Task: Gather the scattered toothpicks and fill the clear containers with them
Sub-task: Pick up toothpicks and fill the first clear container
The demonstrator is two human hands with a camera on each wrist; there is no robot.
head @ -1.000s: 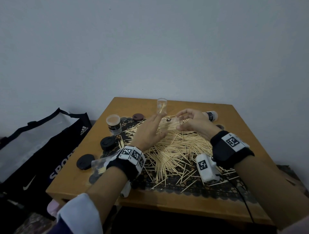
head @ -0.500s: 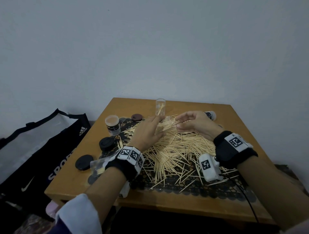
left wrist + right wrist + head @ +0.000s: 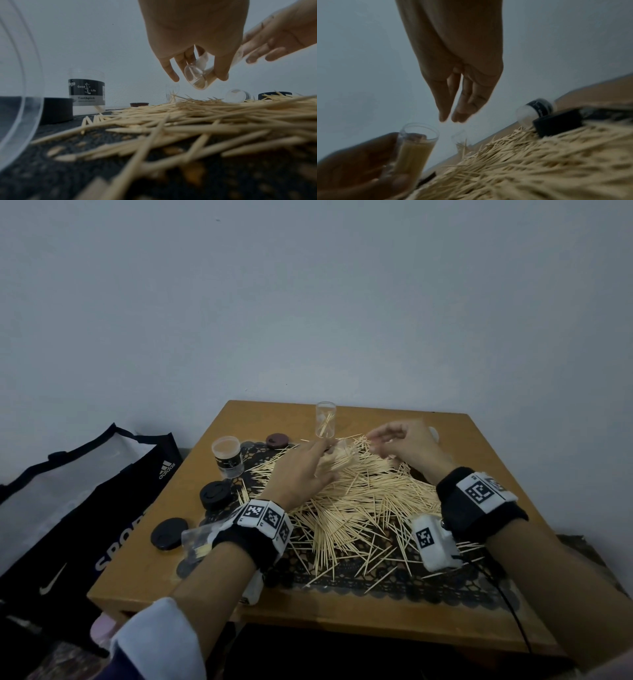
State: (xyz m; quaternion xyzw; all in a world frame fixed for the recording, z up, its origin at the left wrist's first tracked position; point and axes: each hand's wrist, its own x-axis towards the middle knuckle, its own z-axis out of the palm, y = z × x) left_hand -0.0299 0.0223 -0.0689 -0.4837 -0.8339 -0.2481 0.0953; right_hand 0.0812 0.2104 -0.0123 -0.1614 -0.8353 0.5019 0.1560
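A big heap of toothpicks [image 3: 363, 501] covers the dark lace mat [image 3: 394, 583] on the wooden table. My left hand [image 3: 329, 459] grips a small clear container [image 3: 197, 79] packed with toothpicks and holds it tilted just above the heap's far side. In the right wrist view its open mouth [image 3: 419, 132] points up. My right hand [image 3: 373, 440] hovers right beside that mouth. Its fingers [image 3: 462, 115] hang nearly straight, tips close together, and I see nothing in them. Another clear container [image 3: 326, 424] stands upright behind the heap with a few toothpicks inside.
A labelled toothpick jar [image 3: 227, 455] stands at the left. Near it lie two black lids [image 3: 215, 494] [image 3: 169, 533] and a brown lid [image 3: 276, 440]. An empty clear container [image 3: 197, 537] lies by my left wrist. Another jar [image 3: 536, 111] lies on its side at the back right. A black bag [image 3: 78, 508] sits left of the table.
My right hand's fingers have come off the container's mouth and now hang just clear of it. The left hand has kept its hold on the container and tipped it more upright.
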